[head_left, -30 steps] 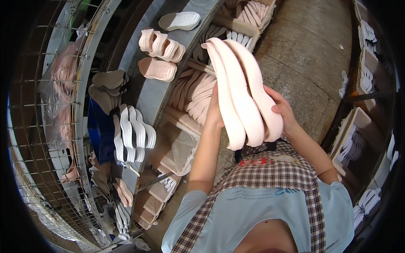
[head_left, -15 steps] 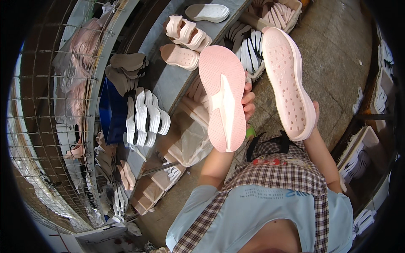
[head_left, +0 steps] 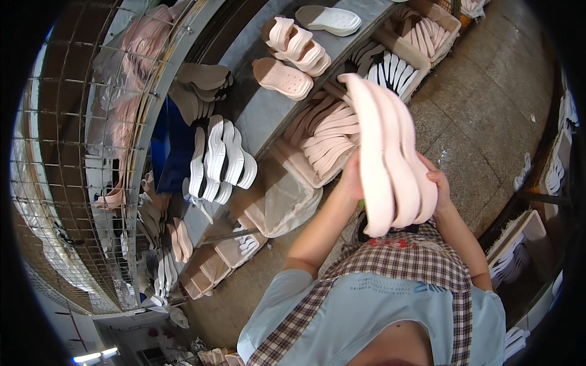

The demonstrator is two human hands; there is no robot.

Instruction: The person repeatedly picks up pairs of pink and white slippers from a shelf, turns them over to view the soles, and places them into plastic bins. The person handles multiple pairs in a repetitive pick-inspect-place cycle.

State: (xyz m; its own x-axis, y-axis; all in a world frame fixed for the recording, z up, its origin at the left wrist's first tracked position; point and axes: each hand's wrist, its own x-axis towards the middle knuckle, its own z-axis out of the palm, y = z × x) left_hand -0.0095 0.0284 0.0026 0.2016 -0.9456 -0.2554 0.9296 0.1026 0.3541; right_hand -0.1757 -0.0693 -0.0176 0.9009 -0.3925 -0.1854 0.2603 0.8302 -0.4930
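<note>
Right of the grey bench [head_left: 255,119], the left hand [head_left: 352,177] and right hand [head_left: 439,186] grip pale pink shoe soles [head_left: 390,155] edge-on between them, both partly closed; the left's fingers are mostly hidden. The step looks like aligning; next calls for even pressure. Along the bench's right edge, the soles partly cover a beige crate [head_left: 298,166]. Left of the bench, wire mesh [head_left: 91,110] obscures bagged pink pieces [head_left: 145,52].
</note>
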